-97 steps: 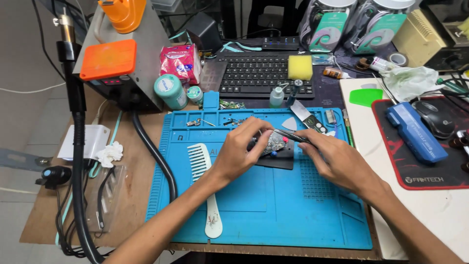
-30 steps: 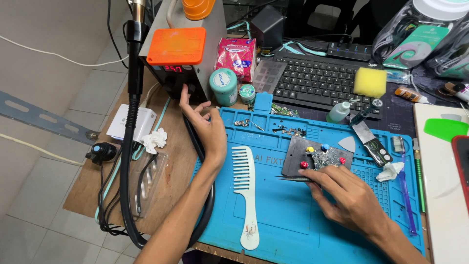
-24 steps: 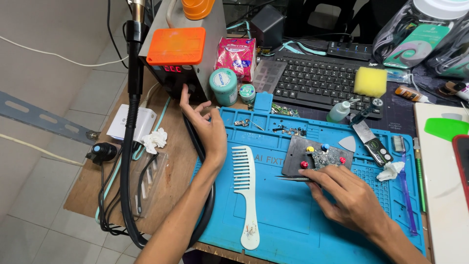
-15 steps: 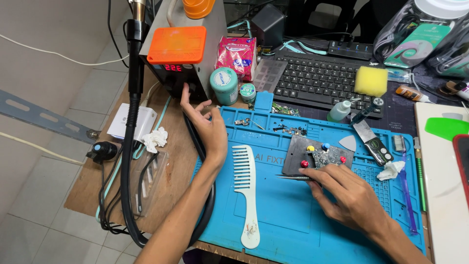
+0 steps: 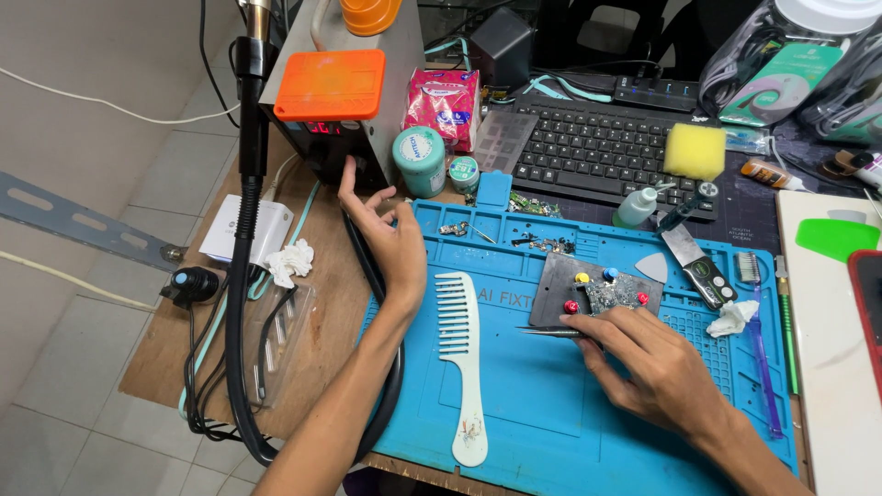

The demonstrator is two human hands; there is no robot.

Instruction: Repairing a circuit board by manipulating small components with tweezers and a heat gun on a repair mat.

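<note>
Pinched between our right hand's (image 5: 663, 372) thumb and fingers, the tweezers (image 5: 549, 331) lie almost flat, tips pointing left just past the dark holder plate (image 5: 560, 289) — a narrow, closed grip on the tool. That plate sits on the blue work mat (image 5: 533, 413), with a small circuit board (image 5: 614, 294) pinned on it by red, yellow and blue knobs. Our left hand (image 5: 390, 243) holds nothing; its fingers are loosely spread and reach up to the front of the grey station (image 5: 344, 138) with the orange lid and red display, fingertips touching or nearly touching its dark lower panel. We cannot tell which control they meet.

To do this well, we judge it best to keep the right hand resting on the mat so the tweezers stay off the board while our eyes are on the station. The left hand should work only with the fingertips — the thick black hose (image 5: 243, 276) runs just beside the wrist, and a white comb (image 5: 459, 358) lies near the forearm, both easy to nudge.
</note>
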